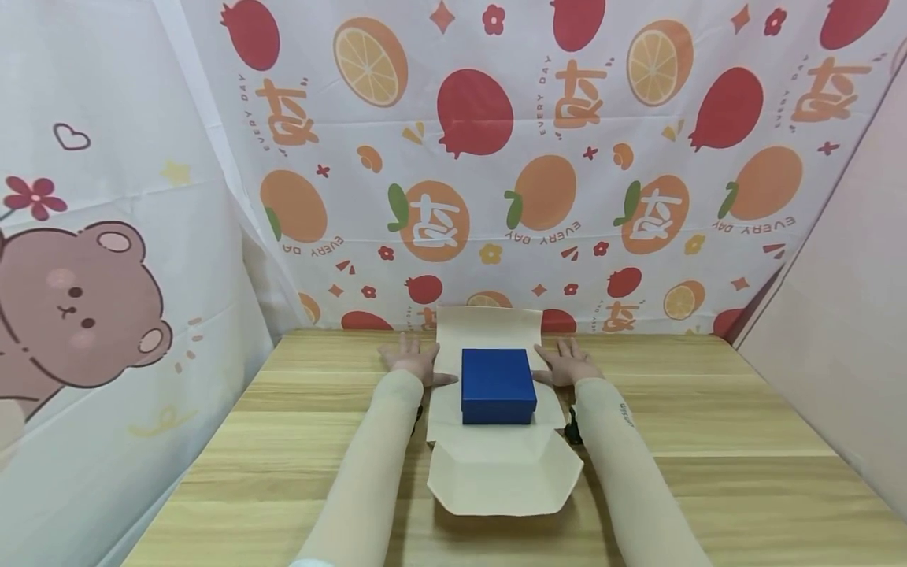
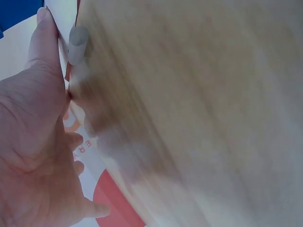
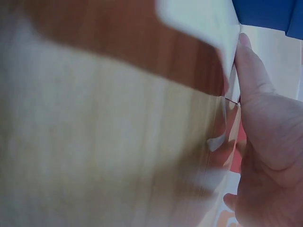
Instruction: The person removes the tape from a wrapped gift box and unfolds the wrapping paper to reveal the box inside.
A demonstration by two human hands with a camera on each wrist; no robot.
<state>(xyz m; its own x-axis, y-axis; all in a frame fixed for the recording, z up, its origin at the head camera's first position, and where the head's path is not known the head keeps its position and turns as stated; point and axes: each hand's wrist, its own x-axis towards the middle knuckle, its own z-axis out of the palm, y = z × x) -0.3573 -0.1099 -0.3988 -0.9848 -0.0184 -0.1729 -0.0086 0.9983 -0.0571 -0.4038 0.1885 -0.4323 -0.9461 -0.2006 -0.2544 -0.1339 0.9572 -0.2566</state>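
A blue box (image 1: 497, 382) sits on an unfolded cream cardboard sheet (image 1: 489, 472), whose near end stands up in angled flaps. My left hand (image 1: 418, 364) is at the sheet's left edge, fingers spread and thumb reaching over the side flap toward the box. In the left wrist view its thumb (image 2: 45, 42) lies along the flap. Mirroring it, my right hand (image 1: 569, 365) is at the right edge with fingers spread. The right wrist view shows that thumb (image 3: 251, 66) straight against the flap, its tip close to the blue box (image 3: 270, 14).
A wood-grain table (image 1: 298, 457) carries everything. Behind it hangs a fruit-print cloth (image 1: 475, 197), with a bear-print cloth (image 1: 85, 307) at the left and a plain pale panel (image 1: 843, 331) at the right. A curled pale strip (image 3: 217, 143) sticks out by the sheet's right edge.
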